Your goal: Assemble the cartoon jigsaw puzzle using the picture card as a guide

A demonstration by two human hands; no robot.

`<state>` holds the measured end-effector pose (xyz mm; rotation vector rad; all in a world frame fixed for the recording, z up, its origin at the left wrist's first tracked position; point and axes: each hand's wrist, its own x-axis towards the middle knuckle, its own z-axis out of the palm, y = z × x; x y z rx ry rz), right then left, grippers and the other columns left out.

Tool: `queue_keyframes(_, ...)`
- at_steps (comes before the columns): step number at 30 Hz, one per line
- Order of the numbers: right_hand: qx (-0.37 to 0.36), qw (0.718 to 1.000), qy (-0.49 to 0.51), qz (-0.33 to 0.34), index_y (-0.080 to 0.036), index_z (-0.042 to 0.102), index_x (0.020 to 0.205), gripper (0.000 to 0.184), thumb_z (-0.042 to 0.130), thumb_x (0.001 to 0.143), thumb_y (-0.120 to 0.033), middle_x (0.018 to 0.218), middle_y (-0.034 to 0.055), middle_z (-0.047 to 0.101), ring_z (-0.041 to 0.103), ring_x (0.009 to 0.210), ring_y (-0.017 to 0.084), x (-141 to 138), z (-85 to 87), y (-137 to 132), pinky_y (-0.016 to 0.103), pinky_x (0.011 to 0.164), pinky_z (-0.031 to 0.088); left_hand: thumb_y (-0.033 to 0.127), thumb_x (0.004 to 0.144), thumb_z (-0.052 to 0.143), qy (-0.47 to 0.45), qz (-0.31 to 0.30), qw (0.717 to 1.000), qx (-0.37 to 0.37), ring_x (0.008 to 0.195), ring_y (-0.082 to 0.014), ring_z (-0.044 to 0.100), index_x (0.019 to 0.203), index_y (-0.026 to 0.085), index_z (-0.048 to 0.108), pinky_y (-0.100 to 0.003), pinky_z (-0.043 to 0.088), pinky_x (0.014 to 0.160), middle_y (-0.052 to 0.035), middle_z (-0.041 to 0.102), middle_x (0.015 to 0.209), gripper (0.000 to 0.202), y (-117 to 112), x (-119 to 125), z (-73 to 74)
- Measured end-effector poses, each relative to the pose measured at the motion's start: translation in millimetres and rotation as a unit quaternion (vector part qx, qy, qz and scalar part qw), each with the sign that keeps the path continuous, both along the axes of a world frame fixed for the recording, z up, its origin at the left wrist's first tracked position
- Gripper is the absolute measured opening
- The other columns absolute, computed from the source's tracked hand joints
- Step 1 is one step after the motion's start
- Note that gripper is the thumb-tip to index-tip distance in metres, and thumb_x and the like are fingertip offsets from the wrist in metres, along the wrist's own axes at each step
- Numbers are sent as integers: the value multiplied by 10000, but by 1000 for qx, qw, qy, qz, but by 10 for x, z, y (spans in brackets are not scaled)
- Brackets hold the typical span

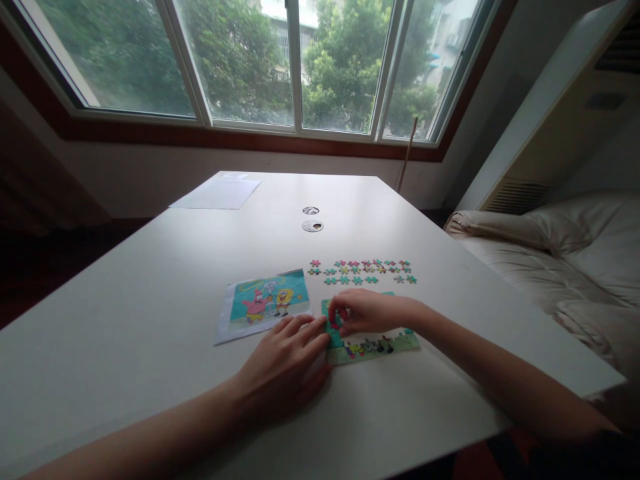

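Puzzle [375, 350], part-assembled, lies flat on the near part of the white table [150, 293], right of centre from where I watch. I record its long axis as running left to right, the right end angled slightly away toward the window [295, 73]; the pale ground strip with printed legs and feet faces the wearer, so the picture reads upright. Left hand [287, 360] is palm down, fingers extended and close together, tips at the puzzle's left edge; I see nothing gripped in it. Right hand [367, 312] reaches in from the right over the puzzle's left portion, fingers curled, thumb and index nearly meeting; I cannot tell whether a piece is pinched between them. Picture sheet [270, 300] lies just left of the puzzle, long axis also left to right, right end farther off, its figures' heads toward the window. Beyond the puzzle I note loose pieces [357, 270] in three uneven rows across the table. Farther out, two round discs [313, 226] sit one behind the other; white paper [220, 193] lies at the far left corner.
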<state>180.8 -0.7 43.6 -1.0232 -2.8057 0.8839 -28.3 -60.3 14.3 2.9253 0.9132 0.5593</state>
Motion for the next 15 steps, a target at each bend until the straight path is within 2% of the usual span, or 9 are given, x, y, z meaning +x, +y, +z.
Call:
queue_keyframes(6, -8, 1000, -13, -15, -131, 581, 937, 238, 671, 738, -225, 824, 31, 567, 488, 712, 126, -23, 19, 1, 225, 638, 404, 250, 825, 479, 3, 4, 1000, 11, 1019, -271, 521, 1038, 195, 583, -444, 441, 854, -90, 591, 1129, 244, -6, 6, -5)
queue_keyframes(11, 4, 999, 38, -12, -134, 567, 922, 229, 672, 734, -213, 864, 36, 584, 496, 744, 124, 6, -25, -15, 231, 677, 412, 254, 822, 485, 5, 7, 1000, 5, 1026, -273, 518, 1050, 196, 582, -443, 438, 862, -88, 587, 1138, 255, -5, 7, -7)
queue_keyframes(15, 0, 998, 62, -22, -145, 569, 928, 210, 649, 755, -234, 827, 21, 595, 490, 681, 108, 22, -39, -49, 216, 622, 407, 249, 830, 469, 7, 7, 1000, 2, 1031, -276, 512, 1052, 193, 577, -449, 432, 869, -90, 580, 1155, 253, -9, 3, 1)
